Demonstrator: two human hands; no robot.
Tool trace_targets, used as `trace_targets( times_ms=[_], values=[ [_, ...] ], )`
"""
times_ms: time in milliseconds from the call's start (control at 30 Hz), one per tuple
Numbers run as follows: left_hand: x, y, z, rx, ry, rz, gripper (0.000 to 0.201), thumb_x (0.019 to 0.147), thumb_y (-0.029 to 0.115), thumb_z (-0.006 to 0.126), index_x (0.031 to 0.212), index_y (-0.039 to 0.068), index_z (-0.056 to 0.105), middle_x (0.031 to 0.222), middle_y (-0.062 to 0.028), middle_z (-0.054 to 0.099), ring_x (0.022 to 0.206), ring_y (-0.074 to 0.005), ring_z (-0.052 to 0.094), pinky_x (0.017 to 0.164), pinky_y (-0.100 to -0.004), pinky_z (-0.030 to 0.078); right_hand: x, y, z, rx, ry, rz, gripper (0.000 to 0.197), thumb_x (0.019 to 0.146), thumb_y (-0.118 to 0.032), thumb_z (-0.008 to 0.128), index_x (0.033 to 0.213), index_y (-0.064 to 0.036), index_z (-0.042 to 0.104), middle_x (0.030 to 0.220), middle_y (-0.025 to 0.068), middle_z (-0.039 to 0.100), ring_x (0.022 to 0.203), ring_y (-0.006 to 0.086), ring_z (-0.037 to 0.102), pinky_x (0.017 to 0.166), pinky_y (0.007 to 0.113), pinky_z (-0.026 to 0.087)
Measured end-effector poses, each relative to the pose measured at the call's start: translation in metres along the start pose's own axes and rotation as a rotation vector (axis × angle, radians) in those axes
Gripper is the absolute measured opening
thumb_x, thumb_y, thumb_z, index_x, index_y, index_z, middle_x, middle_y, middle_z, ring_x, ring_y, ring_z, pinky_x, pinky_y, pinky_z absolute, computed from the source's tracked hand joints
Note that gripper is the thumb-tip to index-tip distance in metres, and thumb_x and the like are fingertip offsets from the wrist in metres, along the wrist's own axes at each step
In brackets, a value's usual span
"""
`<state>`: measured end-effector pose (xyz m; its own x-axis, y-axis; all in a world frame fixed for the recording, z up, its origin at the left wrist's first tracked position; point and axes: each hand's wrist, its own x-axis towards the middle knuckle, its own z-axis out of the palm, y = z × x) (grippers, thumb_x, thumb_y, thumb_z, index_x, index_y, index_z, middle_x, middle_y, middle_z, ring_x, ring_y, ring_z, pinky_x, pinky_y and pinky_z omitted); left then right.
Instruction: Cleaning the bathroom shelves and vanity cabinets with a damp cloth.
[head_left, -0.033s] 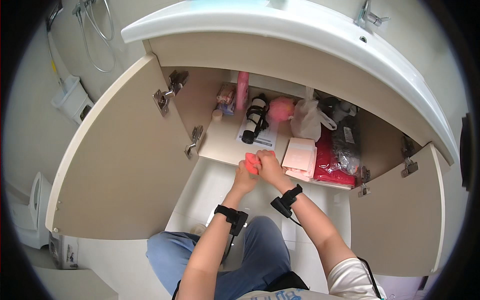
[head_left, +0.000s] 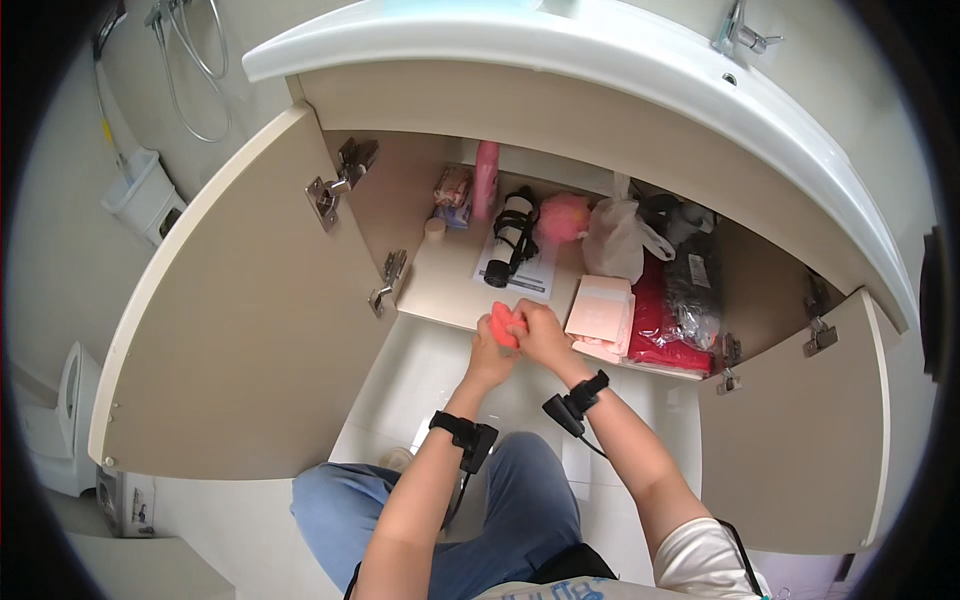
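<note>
A soft coral-pink piece (head_left: 507, 324), which looks like a folded cloth, is held between my two hands at the front edge of the cabinet shelf (head_left: 440, 285). My left hand (head_left: 489, 357) grips it from the left and below, fingers closed. From the right, my right hand (head_left: 541, 334) pinches its upper side, and the fingers hide part of it. Just right of that hand lies a stack of pale pink packs (head_left: 600, 305). Beyond my hands, a white and black cylinder wrapped in a black cord (head_left: 512, 238) rests on a printed sheet (head_left: 538, 277).
Open cabinet doors flank me, left (head_left: 230, 320) and right (head_left: 810, 430). The shelf also bears a pink bottle (head_left: 485, 180), a pink bath puff (head_left: 565, 217), a white plastic bag (head_left: 611, 240) and a red bagged item (head_left: 655, 325). A white basin (head_left: 600, 50) overhangs the cabinet.
The coral-pink cloth is more gathered between my hands; the bit that stuck out past my right hand no longer shows. My hands have barely moved.
</note>
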<state>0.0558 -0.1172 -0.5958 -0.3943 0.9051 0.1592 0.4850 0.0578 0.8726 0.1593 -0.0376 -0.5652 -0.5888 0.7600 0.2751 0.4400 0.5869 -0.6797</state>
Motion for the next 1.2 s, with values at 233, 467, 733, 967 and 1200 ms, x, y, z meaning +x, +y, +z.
trace_targets(
  times_ms=[233,467,733,967,1200],
  values=[
    [0.013,0.038,-0.043,-0.435,-0.299,-0.321,0.035,0.075,0.012,0.069,0.098,0.003,0.045,0.094,-0.0095,0.057,0.086,-0.0143,0.057,0.073,-0.0278,0.048,-0.003,-0.028,-0.044,1.03,-0.142,0.442,0.014,0.086,-0.017,0.057,0.089,-0.0033,0.052,0.083,0.0044,0.058,0.077,0.0058,0.052,0.067,0.022,0.043],
    [0.012,0.072,-0.056,-0.292,-0.114,-0.225,0.039,0.078,0.022,0.069,0.097,0.001,0.042,0.092,-0.0106,0.056,0.083,-0.0138,0.056,0.069,-0.0268,0.049,-0.012,-0.048,-0.067,0.663,-0.28,0.03,0.019,0.084,-0.009,0.059,0.1,-0.0046,0.05,0.095,0.0017,0.056,0.087,0.0089,0.053,0.078,0.023,0.042],
    [-0.007,0.077,-0.073,-0.564,-0.539,-0.435,0.058,0.078,0.03,0.067,0.116,-0.006,0.043,0.107,-0.0168,0.055,0.095,-0.0217,0.058,0.077,-0.0312,0.048,-0.037,-0.034,-0.074,1.598,-0.188,0.559,0.032,0.091,-0.015,0.047,0.12,-0.0023,0.044,0.116,0.0097,0.054,0.107,0.0192,0.052,0.089,0.03,0.044],
    [-0.007,0.067,-0.07,0.299,0.105,0.082,0.038,0.08,0.029,0.065,0.099,-0.002,0.052,0.093,-0.0123,0.058,0.079,-0.0171,0.057,0.065,-0.0288,0.048,-0.049,-0.041,-0.051,1.607,-0.084,0.599,0.03,0.091,-0.016,0.048,0.118,-0.0043,0.045,0.112,0.0078,0.055,0.102,0.018,0.055,0.086,0.03,0.046],
    [-0.01,0.106,-0.102,0.072,-0.313,-0.231,0.037,0.081,0.028,0.064,0.097,-0.002,0.05,0.089,-0.0101,0.059,0.074,-0.0161,0.055,0.064,-0.0271,0.046,-0.045,-0.051,-0.056,1.193,-0.161,0.364,0.025,0.09,-0.015,0.049,0.113,-0.0035,0.048,0.108,0.0061,0.057,0.101,0.0164,0.055,0.089,0.033,0.044]
  ],
)
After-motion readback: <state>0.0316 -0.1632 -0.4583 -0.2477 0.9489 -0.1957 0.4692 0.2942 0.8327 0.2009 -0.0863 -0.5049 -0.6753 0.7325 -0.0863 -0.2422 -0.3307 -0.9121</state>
